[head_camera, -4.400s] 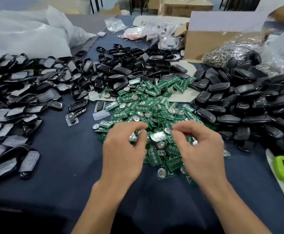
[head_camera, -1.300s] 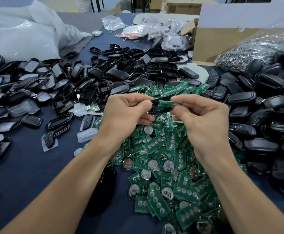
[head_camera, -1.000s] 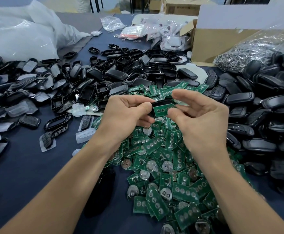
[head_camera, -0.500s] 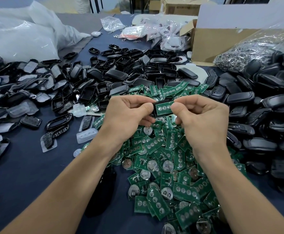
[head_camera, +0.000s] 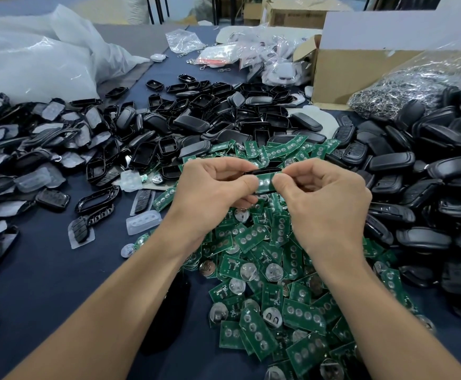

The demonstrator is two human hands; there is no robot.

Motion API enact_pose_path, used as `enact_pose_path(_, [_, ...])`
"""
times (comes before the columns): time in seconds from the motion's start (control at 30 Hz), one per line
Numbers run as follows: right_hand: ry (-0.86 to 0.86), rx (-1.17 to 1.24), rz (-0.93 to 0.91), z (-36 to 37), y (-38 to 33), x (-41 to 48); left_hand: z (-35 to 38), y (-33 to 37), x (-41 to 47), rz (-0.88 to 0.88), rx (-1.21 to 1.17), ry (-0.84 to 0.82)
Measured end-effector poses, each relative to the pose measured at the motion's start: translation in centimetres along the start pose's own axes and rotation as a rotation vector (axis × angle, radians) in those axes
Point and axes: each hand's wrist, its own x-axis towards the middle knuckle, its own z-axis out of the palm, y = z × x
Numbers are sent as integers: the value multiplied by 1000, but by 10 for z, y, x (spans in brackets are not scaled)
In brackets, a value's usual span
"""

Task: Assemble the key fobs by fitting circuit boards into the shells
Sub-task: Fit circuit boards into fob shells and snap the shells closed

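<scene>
My left hand [head_camera: 213, 196] and my right hand [head_camera: 325, 198] meet above the pile of green circuit boards [head_camera: 273, 270]. Between them they grip a black key fob shell [head_camera: 265, 171] with a green circuit board [head_camera: 265, 182] lying in it, silver contacts facing me. Both thumbs press on the board's face, and the curled fingers hide most of the shell. Empty black shells [head_camera: 210, 116] are heaped behind the boards.
Closed black fobs [head_camera: 415, 174] pile up on the right. Shells with clear rubber pads [head_camera: 32, 149] spread over the left. A cardboard box [head_camera: 361, 67], a bag of metal rings [head_camera: 404, 86] and white plastic bags [head_camera: 32, 58] stand at the back. Dark blue cloth [head_camera: 45, 270] shows at the near left.
The board has gone from tilted in my right fingers to lying flat in the shell. My right fingers have curled in and both thumbs now press on it.
</scene>
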Motion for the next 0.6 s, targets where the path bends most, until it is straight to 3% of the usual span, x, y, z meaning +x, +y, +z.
enact_pose_path(0.6, [38, -49, -54, 0, -7, -8, 3, 4, -4, -28, -6, 15])
